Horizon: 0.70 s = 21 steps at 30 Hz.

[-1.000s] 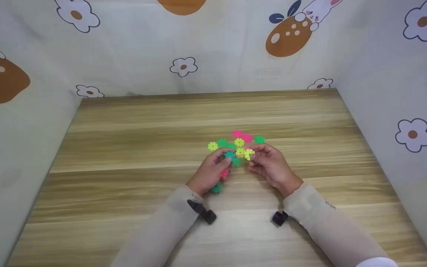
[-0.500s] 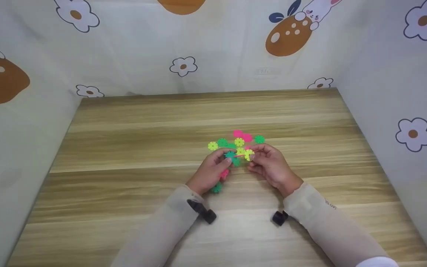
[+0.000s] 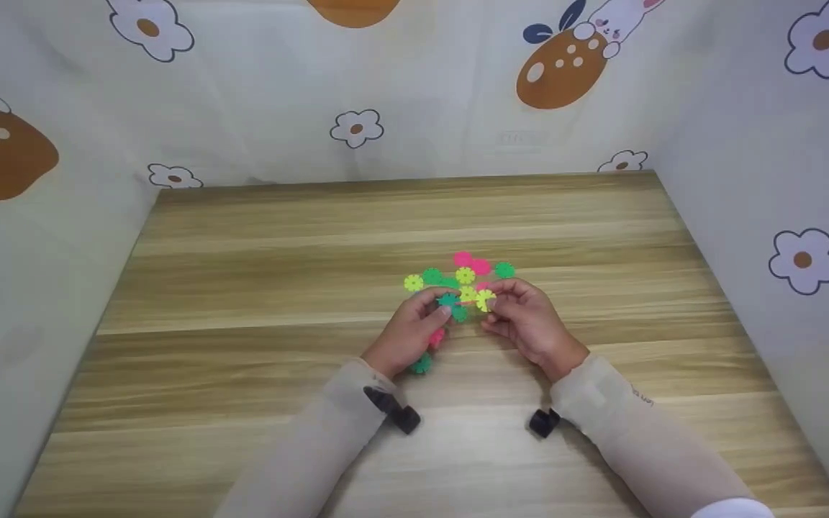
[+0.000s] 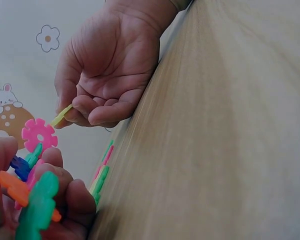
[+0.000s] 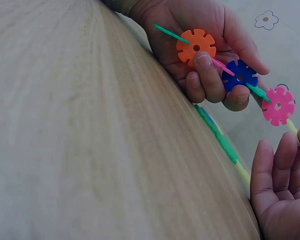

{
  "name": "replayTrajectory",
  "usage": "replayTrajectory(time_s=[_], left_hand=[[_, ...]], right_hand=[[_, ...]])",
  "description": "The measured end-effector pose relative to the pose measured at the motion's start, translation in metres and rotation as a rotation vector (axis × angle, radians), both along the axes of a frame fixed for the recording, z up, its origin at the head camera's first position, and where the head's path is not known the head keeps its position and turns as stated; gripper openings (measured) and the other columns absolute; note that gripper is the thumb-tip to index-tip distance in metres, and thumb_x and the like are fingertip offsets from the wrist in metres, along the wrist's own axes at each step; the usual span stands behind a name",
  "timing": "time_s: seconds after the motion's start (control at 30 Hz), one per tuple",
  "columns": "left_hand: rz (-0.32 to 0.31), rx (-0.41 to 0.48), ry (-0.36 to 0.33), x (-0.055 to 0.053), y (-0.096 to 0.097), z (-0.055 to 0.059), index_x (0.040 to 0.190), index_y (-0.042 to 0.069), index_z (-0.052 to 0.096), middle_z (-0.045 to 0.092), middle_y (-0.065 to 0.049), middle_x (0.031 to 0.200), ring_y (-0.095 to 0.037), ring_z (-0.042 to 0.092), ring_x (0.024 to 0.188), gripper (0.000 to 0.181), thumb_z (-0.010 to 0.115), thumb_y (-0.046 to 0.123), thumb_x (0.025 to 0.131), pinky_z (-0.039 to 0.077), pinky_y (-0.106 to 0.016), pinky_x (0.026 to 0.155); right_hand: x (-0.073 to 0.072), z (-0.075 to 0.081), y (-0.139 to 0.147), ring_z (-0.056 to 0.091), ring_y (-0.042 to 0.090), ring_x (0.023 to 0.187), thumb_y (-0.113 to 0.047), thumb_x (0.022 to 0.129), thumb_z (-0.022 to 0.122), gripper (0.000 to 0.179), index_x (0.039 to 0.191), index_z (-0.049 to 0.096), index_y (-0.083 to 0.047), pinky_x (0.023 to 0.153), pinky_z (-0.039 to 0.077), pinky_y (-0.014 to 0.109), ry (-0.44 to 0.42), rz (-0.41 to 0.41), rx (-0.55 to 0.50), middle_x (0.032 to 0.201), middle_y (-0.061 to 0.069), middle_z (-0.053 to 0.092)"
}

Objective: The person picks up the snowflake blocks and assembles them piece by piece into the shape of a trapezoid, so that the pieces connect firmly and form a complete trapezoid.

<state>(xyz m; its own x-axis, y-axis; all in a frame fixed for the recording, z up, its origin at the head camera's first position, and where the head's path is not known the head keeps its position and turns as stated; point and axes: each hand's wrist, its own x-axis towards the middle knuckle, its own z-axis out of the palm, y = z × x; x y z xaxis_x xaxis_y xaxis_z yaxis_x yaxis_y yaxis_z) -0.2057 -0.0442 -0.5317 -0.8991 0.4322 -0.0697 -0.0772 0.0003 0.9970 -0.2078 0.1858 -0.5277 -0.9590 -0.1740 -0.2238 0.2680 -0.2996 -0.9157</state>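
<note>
My left hand holds a chain of notched plastic snowflake discs above the table. In the right wrist view the chain runs from a green disc seen edge-on through an orange disc, a pink one behind the fingers, a blue disc and another green one to a pink disc at the end. My right hand pinches a yellow disc between thumb and finger. The yellow disc's edge meets the pink end disc's rim; how deep it sits in a notch I cannot tell.
Loose discs lie flat on the wooden table just beyond the hands: a yellow disc, a green disc, a pink disc and several more, some overlapping. A patterned cloth stands around the table's back and sides.
Almost nothing differs. Both hands stay in place with the chain and the yellow disc, which shifts only very slightly.
</note>
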Motion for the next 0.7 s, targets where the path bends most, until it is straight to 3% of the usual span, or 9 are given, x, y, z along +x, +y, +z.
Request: replayTrajectory(time_s=[0.5,0.7], left_hand=[[0.003,0.003,-0.014,-0.0013,0.0004,-0.0022,0.142,0.008,0.059,0.065,-0.009,0.104,-0.009,0.053,0.061,0.034,0.052,0.017,0.111,0.047,-0.023,0.058],[-0.003,-0.005,-0.013,0.0,0.0004,-0.0003,0.143,0.011,0.06,0.063,-0.003,0.102,-0.011,0.053,0.064,0.033,0.051,0.017,0.111,0.048,-0.023,0.06]], right_hand=[[-0.0017,-0.0028,0.0009,0.062,0.015,0.07,0.004,0.098,0.058,0.019,0.114,0.061,-0.005,0.073,0.063,0.031,-0.004,0.001,0.005,0.082,0.001,0.062],[-0.0008,-0.0015,0.0005,0.062,0.014,0.07,0.006,0.098,0.057,0.02,0.113,0.062,-0.006,0.073,0.063,0.03,0.005,0.013,0.013,0.081,0.0,0.062]])
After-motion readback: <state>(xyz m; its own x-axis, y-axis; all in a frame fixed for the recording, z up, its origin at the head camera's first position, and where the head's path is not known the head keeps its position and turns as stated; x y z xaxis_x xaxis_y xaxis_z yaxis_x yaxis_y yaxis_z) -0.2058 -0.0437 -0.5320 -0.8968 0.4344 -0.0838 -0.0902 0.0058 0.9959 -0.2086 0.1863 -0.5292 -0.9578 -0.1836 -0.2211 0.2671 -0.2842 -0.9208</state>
